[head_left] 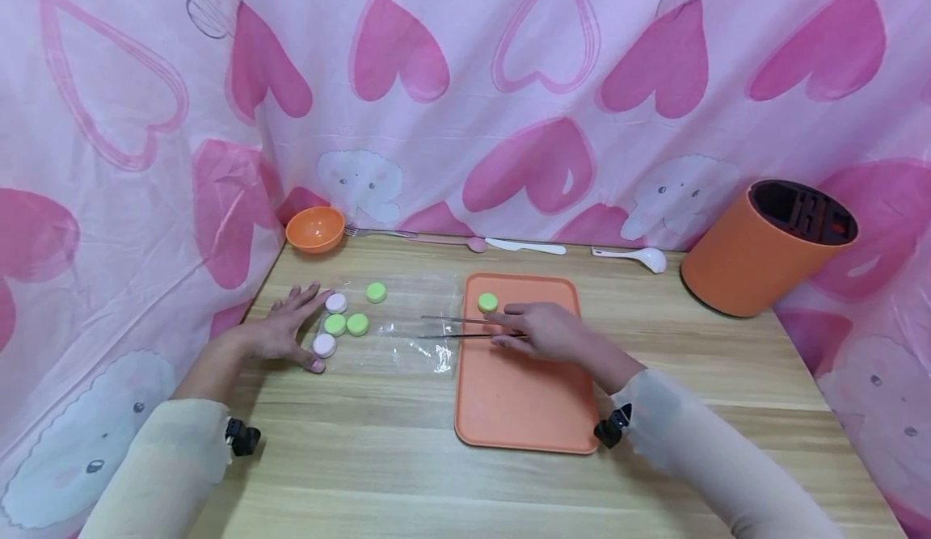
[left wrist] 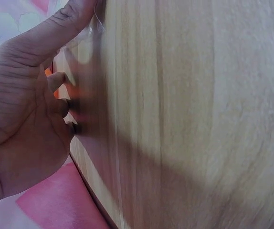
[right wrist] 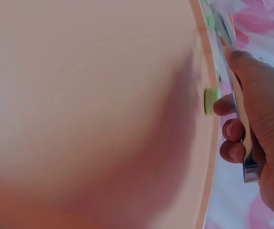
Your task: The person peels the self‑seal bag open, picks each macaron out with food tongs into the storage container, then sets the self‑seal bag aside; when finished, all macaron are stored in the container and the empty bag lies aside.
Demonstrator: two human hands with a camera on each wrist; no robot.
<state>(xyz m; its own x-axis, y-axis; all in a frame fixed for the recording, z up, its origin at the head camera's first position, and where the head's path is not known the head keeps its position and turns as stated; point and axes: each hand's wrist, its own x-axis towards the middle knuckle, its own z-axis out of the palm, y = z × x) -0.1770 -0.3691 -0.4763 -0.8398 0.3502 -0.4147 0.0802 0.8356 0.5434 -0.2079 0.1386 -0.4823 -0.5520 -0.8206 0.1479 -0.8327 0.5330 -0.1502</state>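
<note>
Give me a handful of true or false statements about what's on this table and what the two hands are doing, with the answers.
1. The right hand holds metal tongs. True.
2. Three green discs lie on the orange tray. False: only one green disc is on it.
3. The left hand rests flat on the table beside the loose discs. True.
4. The orange bowl sits on the tray. False: it stands at the table's far left corner.
5. The orange knife holder stands upright. False: it is tilted, leaning toward the curtain.
</note>
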